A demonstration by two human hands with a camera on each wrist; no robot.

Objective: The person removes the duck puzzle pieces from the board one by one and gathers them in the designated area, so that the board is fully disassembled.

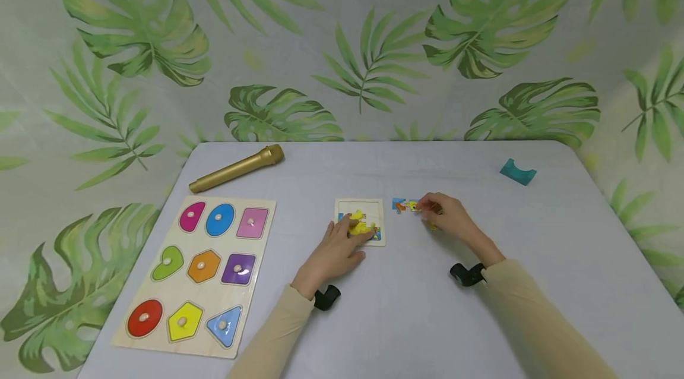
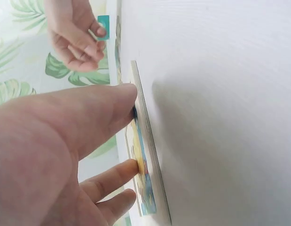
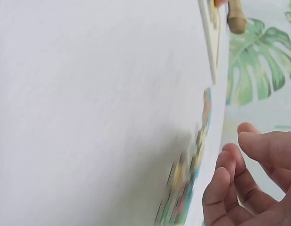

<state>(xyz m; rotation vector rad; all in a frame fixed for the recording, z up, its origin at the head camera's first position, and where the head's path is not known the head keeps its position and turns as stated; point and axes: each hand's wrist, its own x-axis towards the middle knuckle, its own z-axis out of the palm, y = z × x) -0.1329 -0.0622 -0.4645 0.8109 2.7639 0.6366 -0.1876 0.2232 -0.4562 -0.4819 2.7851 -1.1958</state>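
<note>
My left hand (image 1: 333, 251) rests its fingertips on a small square wooden puzzle frame (image 1: 377, 207). Inside the frame lie several fitted pieces, forming part of a yellow picture (image 1: 362, 229) with blue edges. In the left wrist view, the fingers touch the frame (image 2: 150, 141) from above. Just right of the frame, loose puzzle pieces (image 1: 399, 205) lie in a cluster. My right hand (image 1: 446, 214) hovers over them, fingers bent. Nothing shows between its thumb and fingers in the right wrist view, where the loose pieces (image 3: 183, 179) lie beside the hand.
On the left lies a wooden board (image 1: 184, 236) of colourful knobbed shapes. A gold microphone (image 1: 237, 169) lies behind it, near the table's back edge. A teal curved block (image 1: 518, 172) sits at the back right. Leaf-patterned cloth (image 1: 369, 64) hangs behind the table.
</note>
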